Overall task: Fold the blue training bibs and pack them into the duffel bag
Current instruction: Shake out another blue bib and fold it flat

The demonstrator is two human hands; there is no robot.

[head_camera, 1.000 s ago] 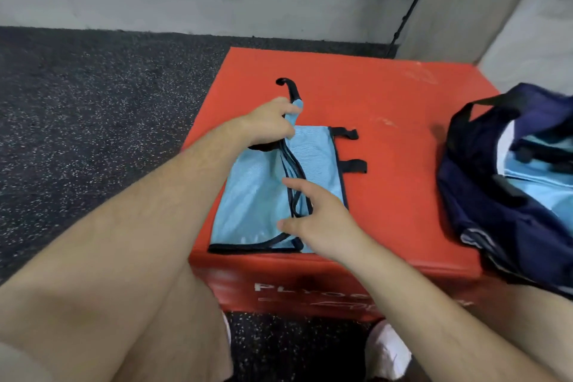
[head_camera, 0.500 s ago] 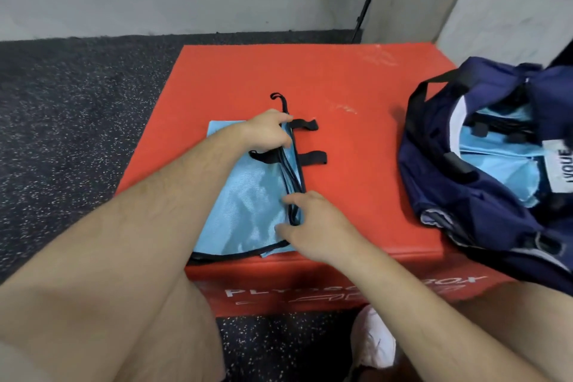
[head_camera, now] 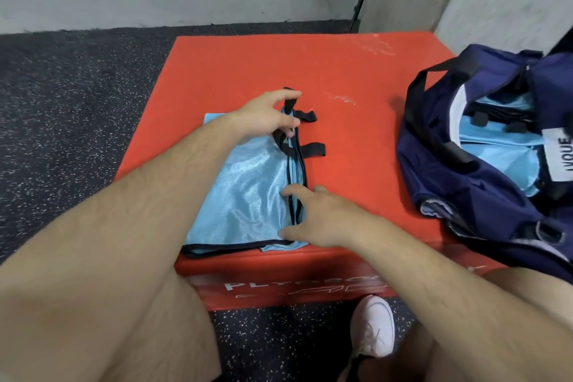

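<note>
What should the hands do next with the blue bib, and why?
Probably fold the far end toward the near end. The bib lies long and flat on the red box, the left hand pinches its black strap at the far end, the right hand presses the near edge, and the open bag beside it holds folded bibs.

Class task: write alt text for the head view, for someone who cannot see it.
A left hand pinches the black strap of a folded blue bib on a red box; the right hand touches its edge. A duffel bag holds more bibs.
</note>
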